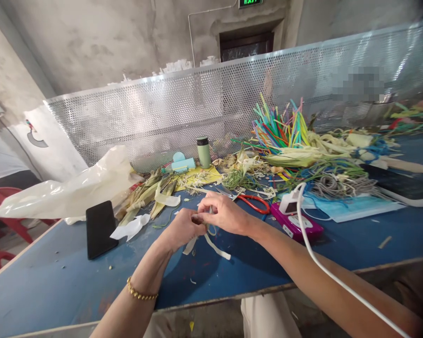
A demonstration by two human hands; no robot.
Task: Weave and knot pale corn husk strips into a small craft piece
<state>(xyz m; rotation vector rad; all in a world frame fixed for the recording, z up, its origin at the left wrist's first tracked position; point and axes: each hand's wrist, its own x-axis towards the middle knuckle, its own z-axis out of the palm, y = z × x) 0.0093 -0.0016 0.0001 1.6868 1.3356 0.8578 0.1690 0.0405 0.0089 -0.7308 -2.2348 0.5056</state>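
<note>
1. Nearest us, our bare forearms reach over a blue table [70, 293], a gold bracelet [141, 293] on the left wrist.
2. Ahead, our left hand [185, 228] and right hand [223, 213] meet, fingertips closed on a pale strip [217, 250]; the fingers hide exactly how each one pinches it.
3. The strip's free end trails below the fingertips, its long axis slanting rightward and toward us; our right hand is nearer that end.
4. Left of our hands lie a phone [100, 230] and, beside it, a white scrap [132, 227].
5. Just beyond our right hand are red-handled scissors [264, 205]; right of them, a purple socket block [298, 224].
6. Farther: husks [141, 201] left, a green flask [203, 154] mid-table, coloured stems [280, 129] right.
7. Behind stands metal mesh [144, 119].
</note>
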